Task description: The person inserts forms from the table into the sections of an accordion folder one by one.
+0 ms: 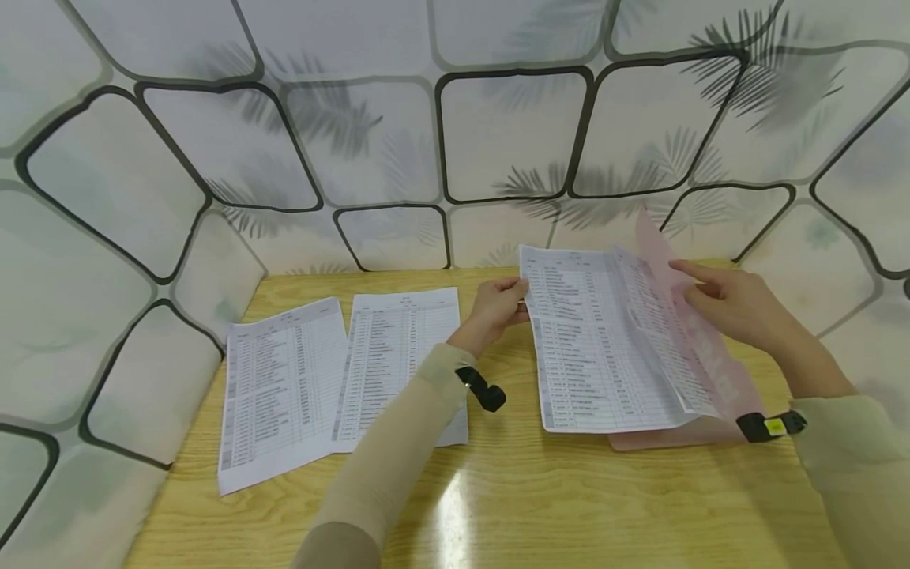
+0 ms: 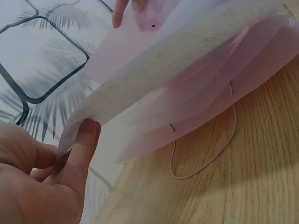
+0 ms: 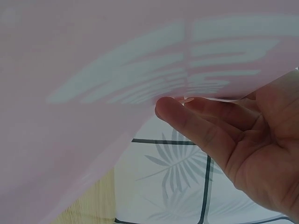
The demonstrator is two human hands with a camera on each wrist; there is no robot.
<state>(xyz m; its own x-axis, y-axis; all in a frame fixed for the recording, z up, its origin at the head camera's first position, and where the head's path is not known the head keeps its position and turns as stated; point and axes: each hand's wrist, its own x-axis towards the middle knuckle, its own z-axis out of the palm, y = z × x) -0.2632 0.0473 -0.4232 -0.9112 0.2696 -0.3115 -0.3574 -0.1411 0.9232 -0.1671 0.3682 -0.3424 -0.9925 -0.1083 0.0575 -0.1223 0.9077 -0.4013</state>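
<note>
In the head view my left hand (image 1: 495, 312) pinches the left edge of a printed sheet (image 1: 586, 348), thumb on one face and fingers on the other. The sheet is lifted at a slant in front of a translucent pink folder (image 1: 682, 436). Another printed page (image 1: 657, 316) shows behind its right side. My right hand (image 1: 735, 304) holds the raised pink cover near its edge; the right wrist view shows the thumb (image 3: 170, 109) against the cover's outer face (image 3: 70, 149). A thin elastic cord (image 2: 205, 165) loops from the folder's edge in the left wrist view.
Two printed sheets, a left one (image 1: 280, 395) and a right one (image 1: 405, 340), lie side by side on the left of the wooden table (image 1: 540, 506). Patterned fabric panels (image 1: 384, 142) stand around the back and sides.
</note>
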